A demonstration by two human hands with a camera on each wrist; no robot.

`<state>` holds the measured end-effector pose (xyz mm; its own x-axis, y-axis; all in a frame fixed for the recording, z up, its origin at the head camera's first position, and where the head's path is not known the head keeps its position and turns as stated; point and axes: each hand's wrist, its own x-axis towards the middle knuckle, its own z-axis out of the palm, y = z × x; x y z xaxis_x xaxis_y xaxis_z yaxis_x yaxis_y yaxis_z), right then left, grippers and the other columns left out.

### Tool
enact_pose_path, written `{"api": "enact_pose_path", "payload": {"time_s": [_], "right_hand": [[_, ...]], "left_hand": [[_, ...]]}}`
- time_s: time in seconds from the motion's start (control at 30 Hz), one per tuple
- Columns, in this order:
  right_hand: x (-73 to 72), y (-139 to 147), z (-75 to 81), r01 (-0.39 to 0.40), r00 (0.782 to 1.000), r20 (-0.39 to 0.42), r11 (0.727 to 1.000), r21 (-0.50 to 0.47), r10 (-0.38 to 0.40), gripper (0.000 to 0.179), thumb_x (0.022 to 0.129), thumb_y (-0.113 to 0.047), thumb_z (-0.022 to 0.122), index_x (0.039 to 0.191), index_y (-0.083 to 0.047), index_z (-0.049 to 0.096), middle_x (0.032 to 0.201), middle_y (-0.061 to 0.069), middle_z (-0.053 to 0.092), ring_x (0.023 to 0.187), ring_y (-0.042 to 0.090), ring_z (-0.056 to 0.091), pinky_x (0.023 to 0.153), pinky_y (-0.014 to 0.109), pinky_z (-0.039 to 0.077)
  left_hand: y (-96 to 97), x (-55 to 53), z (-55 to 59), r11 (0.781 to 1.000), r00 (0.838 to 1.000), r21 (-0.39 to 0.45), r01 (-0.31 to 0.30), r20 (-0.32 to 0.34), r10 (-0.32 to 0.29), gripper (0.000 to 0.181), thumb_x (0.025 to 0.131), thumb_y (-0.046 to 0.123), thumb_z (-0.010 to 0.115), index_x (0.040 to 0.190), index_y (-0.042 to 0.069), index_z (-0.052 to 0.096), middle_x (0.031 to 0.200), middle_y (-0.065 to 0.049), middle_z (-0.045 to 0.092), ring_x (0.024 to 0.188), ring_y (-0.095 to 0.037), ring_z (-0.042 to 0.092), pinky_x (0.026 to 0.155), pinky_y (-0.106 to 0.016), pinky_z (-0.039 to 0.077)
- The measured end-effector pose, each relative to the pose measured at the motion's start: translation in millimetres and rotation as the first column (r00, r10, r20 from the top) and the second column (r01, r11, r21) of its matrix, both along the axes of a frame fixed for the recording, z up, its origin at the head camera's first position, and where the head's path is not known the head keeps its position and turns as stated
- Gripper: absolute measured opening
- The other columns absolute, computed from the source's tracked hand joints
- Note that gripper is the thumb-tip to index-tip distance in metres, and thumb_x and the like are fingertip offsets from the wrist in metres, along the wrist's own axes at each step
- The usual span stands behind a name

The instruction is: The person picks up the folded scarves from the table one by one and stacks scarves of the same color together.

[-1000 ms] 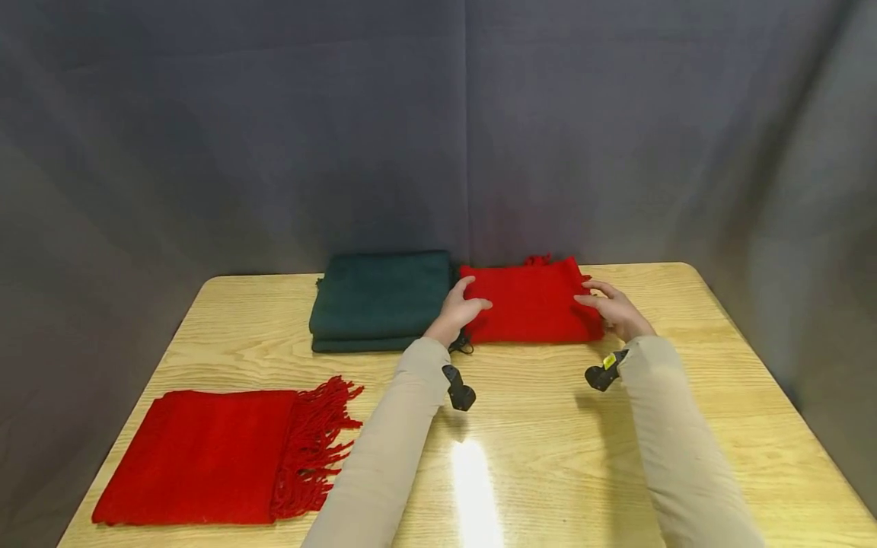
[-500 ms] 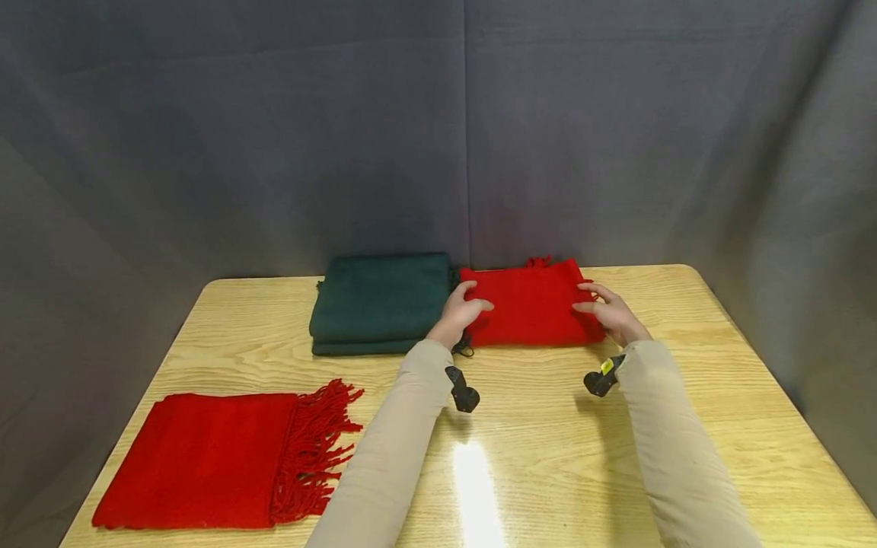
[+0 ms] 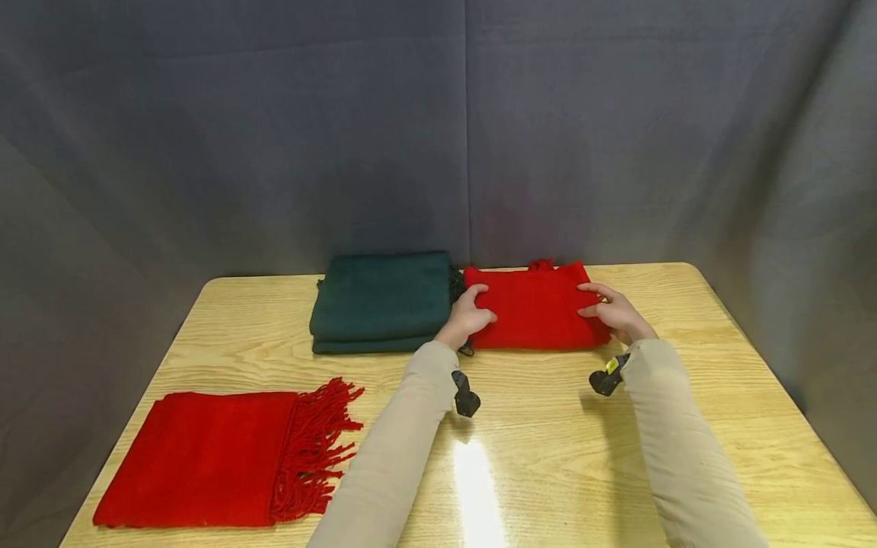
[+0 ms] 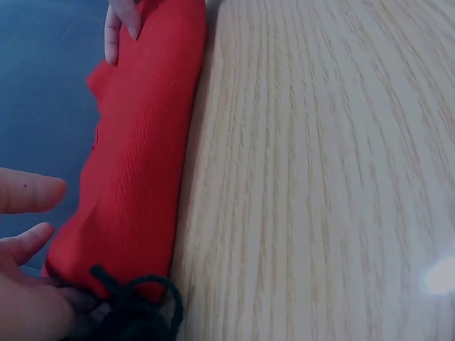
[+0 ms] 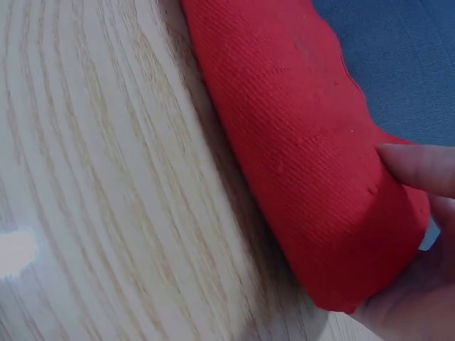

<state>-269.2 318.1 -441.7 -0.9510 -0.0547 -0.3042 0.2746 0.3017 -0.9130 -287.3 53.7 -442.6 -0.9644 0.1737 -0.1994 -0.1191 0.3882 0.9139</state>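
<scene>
A folded red scarf lies at the back of the table, right of centre, with a bit of fringe showing at its far edge. My left hand holds its left end; in the left wrist view some fingers go in at the end of the fold, beside dark green fringe. At the opposite end my right hand grips the scarf. The right wrist view shows one digit on top of the cloth, and the rest of the hand round its end.
A folded dark green scarf lies just left of the held one, its fringe close to my left hand. Another folded red scarf with long fringe lies at the front left. Behind the wooden table hangs a grey curtain.
The held red scarf has shifted slightly right and towards me. My left hand has moved a little right with it, and the right hand has closed in on its end.
</scene>
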Motion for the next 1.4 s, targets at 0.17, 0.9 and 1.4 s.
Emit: {"api": "enact_pose_path", "payload": {"time_s": [0.17, 0.9, 1.4], "right_hand": [[-1.2, -1.3, 0.0, -0.021, 1.000, 0.016, 1.000, -0.015, 0.022, 0.062, 0.087, -0.001, 0.050, 0.143, -0.006, 0.022, 0.146, 0.022, 0.010, 0.117, 0.033, 0.032, 0.087, 0.031, 0.039], [-5.2, -1.9, 2.1, 0.059, 0.998, -0.017, 0.998, 0.037, -0.059, 0.062, 0.083, 0.002, 0.047, 0.142, -0.002, 0.027, 0.145, 0.023, 0.017, 0.123, 0.037, 0.026, 0.100, 0.043, 0.027], [-0.3, 1.2, 19.2, 0.086, 0.994, -0.071, 0.996, 0.022, -0.084, 0.061, 0.082, 0.002, 0.048, 0.141, -0.002, 0.030, 0.140, 0.021, 0.024, 0.106, 0.028, 0.038, 0.079, 0.025, 0.040]], "left_hand": [[-1.4, -2.0, -3.3, 0.999, 1.000, 0.044, 0.004, -0.003, -0.004, 0.056, 0.079, -0.004, 0.058, 0.131, 0.009, 0.043, 0.131, -0.012, 0.044, 0.106, -0.028, 0.043, 0.087, -0.037, 0.044], [2.4, -5.3, -2.0, 0.998, 0.998, 0.055, 0.035, -0.049, -0.032, 0.055, 0.081, -0.012, 0.046, 0.134, 0.005, 0.041, 0.133, -0.012, 0.042, 0.088, -0.023, 0.041, 0.049, -0.022, 0.030], [4.4, -1.8, 16.5, 0.997, 0.994, 0.044, 0.067, -0.086, -0.063, 0.055, 0.083, -0.010, 0.046, 0.135, 0.007, 0.041, 0.137, -0.010, 0.038, 0.047, -0.014, 0.024, 0.045, -0.022, 0.027]]}}
